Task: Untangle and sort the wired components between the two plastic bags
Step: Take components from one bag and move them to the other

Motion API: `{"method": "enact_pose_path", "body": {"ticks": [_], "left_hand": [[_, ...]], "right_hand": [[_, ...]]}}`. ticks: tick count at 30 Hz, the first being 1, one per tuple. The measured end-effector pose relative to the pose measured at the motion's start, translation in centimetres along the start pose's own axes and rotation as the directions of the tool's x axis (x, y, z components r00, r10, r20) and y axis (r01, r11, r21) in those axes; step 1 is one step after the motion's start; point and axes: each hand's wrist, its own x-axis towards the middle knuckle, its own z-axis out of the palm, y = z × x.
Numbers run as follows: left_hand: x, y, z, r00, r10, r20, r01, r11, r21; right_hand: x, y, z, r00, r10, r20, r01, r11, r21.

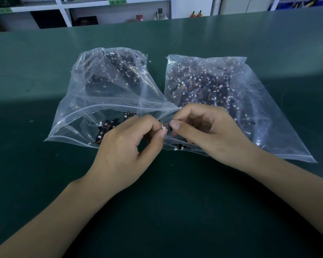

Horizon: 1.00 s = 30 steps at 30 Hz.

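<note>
Dim overall, with a brighter band of light across the upper desk [268, 43] and shadow over the lower half. Glare glints on both plastic bags [250, 90]. Wide-angle bending curves the edges; the shelves [63, 8] are soft.

A dark green workbench [175, 211] carried two clear zip-lock bags of wired components side by side: left bag [78, 116], right bag [259, 108].

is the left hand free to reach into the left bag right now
Probably not yet: the left hand is pinching a small wired component together with the right hand. The left bag lies open right beside it.
</note>
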Motion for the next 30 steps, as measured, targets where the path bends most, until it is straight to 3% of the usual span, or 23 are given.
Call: {"method": "enact_pose_path", "body": {"ticks": [12, 30], "left_hand": [[0.08, 0.09, 0.01, 1.000, -0.008, -0.007, 0.009, 0.999, 0.036], [0.10, -0.09, 0.11, 1.000, 0.015, -0.019, -0.014, 0.999, 0.051]], "right_hand": [[-0.10, 0.40, 0.01, 0.999, -0.046, 0.008, 0.047, 0.990, -0.133], [-0.05, 0.74, -0.15, 0.998, -0.062, -0.006, 0.061, 0.988, -0.145]]}}
